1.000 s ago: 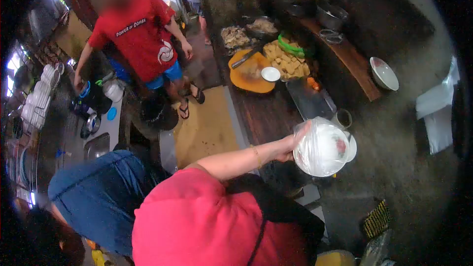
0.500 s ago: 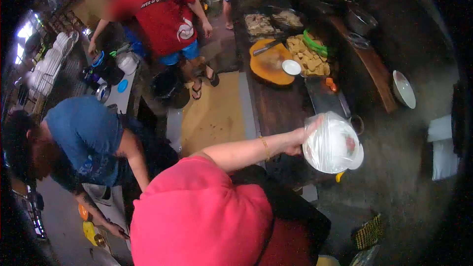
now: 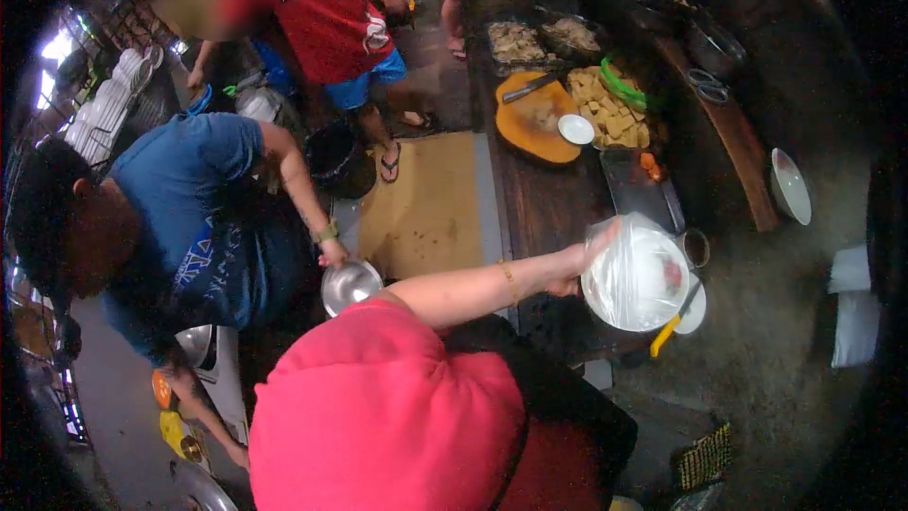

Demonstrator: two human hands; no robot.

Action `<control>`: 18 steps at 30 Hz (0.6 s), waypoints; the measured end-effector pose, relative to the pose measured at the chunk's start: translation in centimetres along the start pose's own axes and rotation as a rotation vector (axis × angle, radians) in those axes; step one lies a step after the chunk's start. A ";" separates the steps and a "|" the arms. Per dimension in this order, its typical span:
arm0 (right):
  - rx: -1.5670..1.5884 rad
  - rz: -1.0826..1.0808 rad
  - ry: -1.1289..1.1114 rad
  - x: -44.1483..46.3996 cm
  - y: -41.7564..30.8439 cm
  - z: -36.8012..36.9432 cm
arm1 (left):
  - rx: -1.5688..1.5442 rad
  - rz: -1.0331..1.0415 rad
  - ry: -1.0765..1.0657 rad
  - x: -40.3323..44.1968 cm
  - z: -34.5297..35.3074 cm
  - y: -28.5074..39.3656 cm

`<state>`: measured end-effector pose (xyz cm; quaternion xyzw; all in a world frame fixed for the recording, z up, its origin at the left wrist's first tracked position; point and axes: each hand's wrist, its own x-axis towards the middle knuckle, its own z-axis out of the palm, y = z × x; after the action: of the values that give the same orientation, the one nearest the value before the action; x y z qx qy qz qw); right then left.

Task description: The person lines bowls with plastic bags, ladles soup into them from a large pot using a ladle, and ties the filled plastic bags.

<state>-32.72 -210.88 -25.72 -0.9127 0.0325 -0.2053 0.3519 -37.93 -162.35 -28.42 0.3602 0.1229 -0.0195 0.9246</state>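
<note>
since the earlier frame, the arm of the co-worker in the blue shirt (image 3: 189, 170) has swung toward the middle, and a metal bowl (image 3: 352, 288) now shows at that hand; at the right, more of a yellow-handled tool (image 3: 666, 334) is in sight.

past the floor mat (image 3: 416, 199), an orange board (image 3: 520, 128) lies on the dark counter (image 3: 549, 213), with a small dish (image 3: 575, 130) at its edge. next comes the left hand (image 3: 568, 267), reaching rightward and grasping the left side of a white bowl (image 3: 634, 284), thumb over the top. the right hand is out of sight; i cannot tell its state.

the white bowl lies straight off the end of the left forearm, the left hand touching it; being round, it has no long axis. it is wrapped in creased clear plastic (image 3: 607, 260), a red print showing through; glare makes its contents hard to judge. a white plate (image 3: 695, 312) peeks out just beyond its right edge, the tool crossing it.
</note>
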 end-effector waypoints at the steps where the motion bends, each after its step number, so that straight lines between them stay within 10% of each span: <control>1: 0.002 0.000 0.000 0.0 -0.2 0.2 | 0.000 -0.003 -0.001 0.2 -0.3 -0.1; 18: 0.007 0.021 0.003 -0.2 -1.2 1.3 | 0.012 -0.069 -0.030 2.3 -0.5 0.6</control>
<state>-32.44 -209.09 -25.83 -0.9107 0.0417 -0.2029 0.3574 -35.71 -161.50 -28.93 0.3608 0.1211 -0.0573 0.9230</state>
